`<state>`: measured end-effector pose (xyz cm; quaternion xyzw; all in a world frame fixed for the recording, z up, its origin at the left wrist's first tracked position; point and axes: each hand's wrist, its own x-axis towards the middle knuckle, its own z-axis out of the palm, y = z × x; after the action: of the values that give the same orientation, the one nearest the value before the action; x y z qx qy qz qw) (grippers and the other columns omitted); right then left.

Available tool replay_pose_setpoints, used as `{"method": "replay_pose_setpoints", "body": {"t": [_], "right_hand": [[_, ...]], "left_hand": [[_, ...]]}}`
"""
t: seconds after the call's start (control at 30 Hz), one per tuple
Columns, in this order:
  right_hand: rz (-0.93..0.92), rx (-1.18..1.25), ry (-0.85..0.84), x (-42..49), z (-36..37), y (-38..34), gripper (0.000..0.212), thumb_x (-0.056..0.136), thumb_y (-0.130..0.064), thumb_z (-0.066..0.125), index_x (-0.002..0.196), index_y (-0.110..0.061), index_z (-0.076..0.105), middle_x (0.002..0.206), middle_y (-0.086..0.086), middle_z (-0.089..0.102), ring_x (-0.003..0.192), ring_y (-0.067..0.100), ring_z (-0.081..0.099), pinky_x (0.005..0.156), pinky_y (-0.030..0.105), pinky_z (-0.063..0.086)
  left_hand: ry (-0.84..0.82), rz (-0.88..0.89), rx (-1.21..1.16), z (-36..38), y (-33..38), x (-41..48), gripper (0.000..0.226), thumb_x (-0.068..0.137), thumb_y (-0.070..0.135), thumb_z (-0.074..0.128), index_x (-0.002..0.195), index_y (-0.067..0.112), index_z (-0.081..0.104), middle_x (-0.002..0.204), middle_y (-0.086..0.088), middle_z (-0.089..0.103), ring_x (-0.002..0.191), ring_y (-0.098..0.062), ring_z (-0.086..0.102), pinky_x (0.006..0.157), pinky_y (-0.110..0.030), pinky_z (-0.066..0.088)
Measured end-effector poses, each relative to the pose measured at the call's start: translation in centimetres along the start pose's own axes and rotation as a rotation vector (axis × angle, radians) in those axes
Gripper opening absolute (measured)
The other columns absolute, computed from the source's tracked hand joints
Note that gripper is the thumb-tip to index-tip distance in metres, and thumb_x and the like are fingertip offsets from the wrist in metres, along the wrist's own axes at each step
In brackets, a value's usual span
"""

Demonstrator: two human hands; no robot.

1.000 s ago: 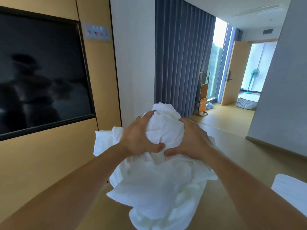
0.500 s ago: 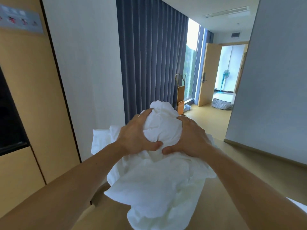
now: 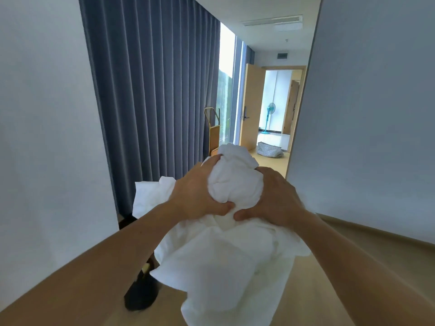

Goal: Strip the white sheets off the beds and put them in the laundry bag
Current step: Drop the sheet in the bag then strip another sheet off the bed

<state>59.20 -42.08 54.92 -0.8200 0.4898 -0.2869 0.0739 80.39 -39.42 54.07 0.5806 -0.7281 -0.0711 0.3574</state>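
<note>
Corridor floor (image 3: pixel 353 267) leading to laundry bag (image 3: pixel 269 149): left hand (image 3: pixel 197 196) and right hand (image 3: pixel 275 198) clutch bundled sheet (image 3: pixel 235 184); gather trailing folds to avoid tripping.

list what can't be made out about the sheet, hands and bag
Head view only:
- Left hand and right hand: far fingers hidden behind the white sheet.
- Sheet's lower end: cut off by the bottom edge.
- Distant checked bag: too small to tell whether open or filled.
</note>
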Motion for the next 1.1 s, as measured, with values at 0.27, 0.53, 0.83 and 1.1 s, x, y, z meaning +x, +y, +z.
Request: {"method": "replay_pose_setpoints", "body": {"t": [0.27, 0.53, 0.83, 1.1], "right_hand": [[0.008, -0.014, 0.053, 14.6, 2.2, 13.0, 0.12, 0.033, -0.076, 0.086, 0.137, -0.032, 0.047, 0.129, -0.013, 0.052, 0.119, 0.012, 0.051, 0.098, 0.035, 0.045], [-0.015, -0.037, 0.028, 29.5, 3.2, 22.6, 0.119, 0.038, -0.075, 0.086, 0.14, -0.031, 0.043, 0.134, -0.011, 0.05, 0.124, 0.014, 0.047, 0.099, 0.033, 0.041], [0.002, -0.052, 0.061, 46.7, 8.7, 30.7, 0.115, 0.041, -0.07, 0.088, 0.139, -0.027, 0.046, 0.132, -0.008, 0.053, 0.122, 0.015, 0.05, 0.099, 0.033, 0.042], [0.065, -0.096, 0.092, 62.1, 12.2, 37.4, 0.114, 0.037, -0.078, 0.083, 0.136, -0.033, 0.05, 0.129, -0.01, 0.055, 0.119, 0.014, 0.052, 0.096, 0.034, 0.045]], "left_hand": [[0.014, 0.047, 0.011, 8.7, -4.1, 17.6, 0.122, 0.045, 0.072, 0.074, 0.149, 0.045, 0.016, 0.138, 0.011, 0.045, 0.121, -0.012, 0.047, 0.1, -0.032, 0.042], [0.028, 0.05, 0.004, 13.9, -7.7, 33.5, 0.126, 0.043, 0.07, 0.075, 0.151, 0.038, 0.02, 0.138, 0.013, 0.045, 0.113, -0.003, 0.04, 0.097, -0.03, 0.041], [0.025, 0.085, -0.015, 20.0, -17.9, 51.7, 0.123, 0.042, 0.078, 0.069, 0.149, 0.044, 0.019, 0.146, 0.013, 0.043, 0.129, -0.014, 0.045, 0.105, -0.037, 0.042], [0.007, 0.15, 0.005, 23.3, -24.6, 68.4, 0.118, 0.049, 0.07, 0.08, 0.148, 0.047, 0.019, 0.143, 0.011, 0.044, 0.123, -0.015, 0.049, 0.099, -0.036, 0.045]]}}
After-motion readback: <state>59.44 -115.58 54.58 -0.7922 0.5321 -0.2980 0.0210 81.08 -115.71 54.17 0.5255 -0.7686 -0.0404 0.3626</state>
